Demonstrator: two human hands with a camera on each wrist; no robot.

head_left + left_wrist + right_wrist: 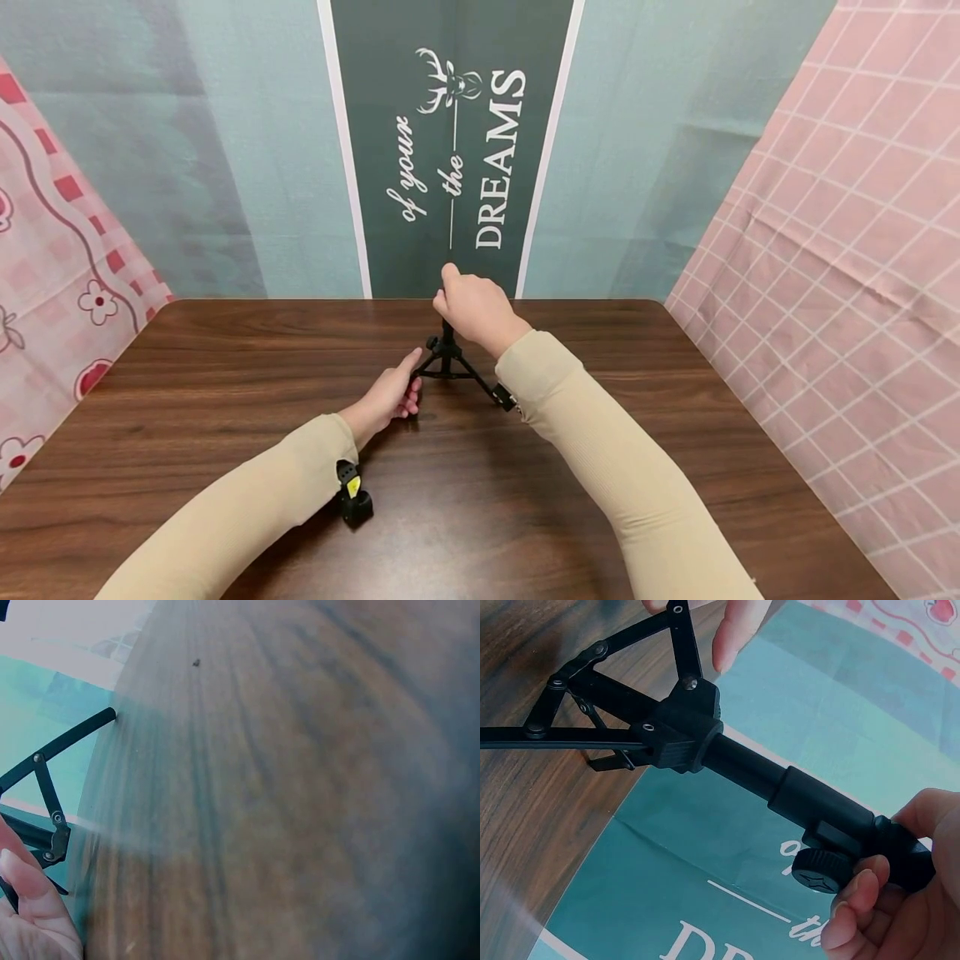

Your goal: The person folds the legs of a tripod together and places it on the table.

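Note:
A small black tripod (446, 354) stands upright on the table, its legs spread. My right hand (480, 312) grips the upper end of its centre post, with the fingers curled round it. Beside those fingers, a round star-marked knob (823, 870) sticks out from the post in the right wrist view. Lower down, my left hand (388, 398) holds the left leg, thumb pointing up along it and fingers curled behind. Hinged braces (49, 791) join the legs to the post in the left wrist view, where only part of the left hand shows.
The brown wood-grain table (637, 467) reaches back to a blue-green cloth (247, 167) with a dark printed panel. Pink patterned cloths hang at the left and right. A black wrist camera (354, 496) hangs below the left sleeve.

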